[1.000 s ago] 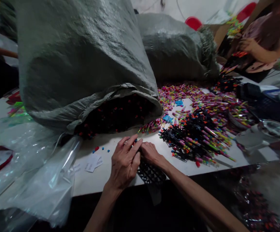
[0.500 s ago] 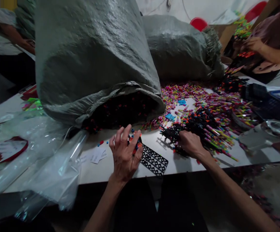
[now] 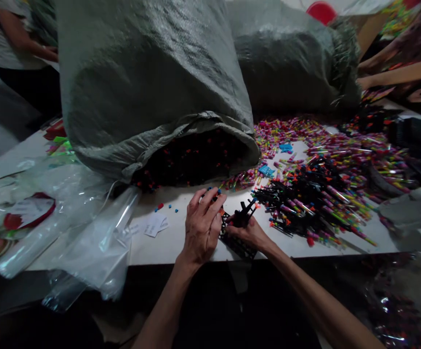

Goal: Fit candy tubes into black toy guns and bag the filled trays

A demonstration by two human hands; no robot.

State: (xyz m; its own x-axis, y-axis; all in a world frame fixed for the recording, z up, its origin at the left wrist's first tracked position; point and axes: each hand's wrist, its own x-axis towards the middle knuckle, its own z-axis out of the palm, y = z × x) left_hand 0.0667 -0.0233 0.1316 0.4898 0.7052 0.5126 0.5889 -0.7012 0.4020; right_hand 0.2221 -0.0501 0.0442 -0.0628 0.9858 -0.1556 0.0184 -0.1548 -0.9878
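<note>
1. Left hand (image 3: pixel 202 228) lies palm down on the black perforated tray (image 3: pixel 240 246), fingers curled over its far-left end; a few coloured bits show under the fingertips. Whether it pinches one, can't tell.
2. Right hand (image 3: pixel 248 232) is closed on a small bunch of black sticks (image 3: pixel 244 215), tips fanning up and away from the palm.
3. Tray runs diagonally under both hands, its bare part just below the right hand.
4. Loose pile of sticks (image 3: pixel 304 198) lies right of the right hand, which is the nearer one.
5. Open grey sack (image 3: pixel 152 87) sits beyond the left hand.
</note>
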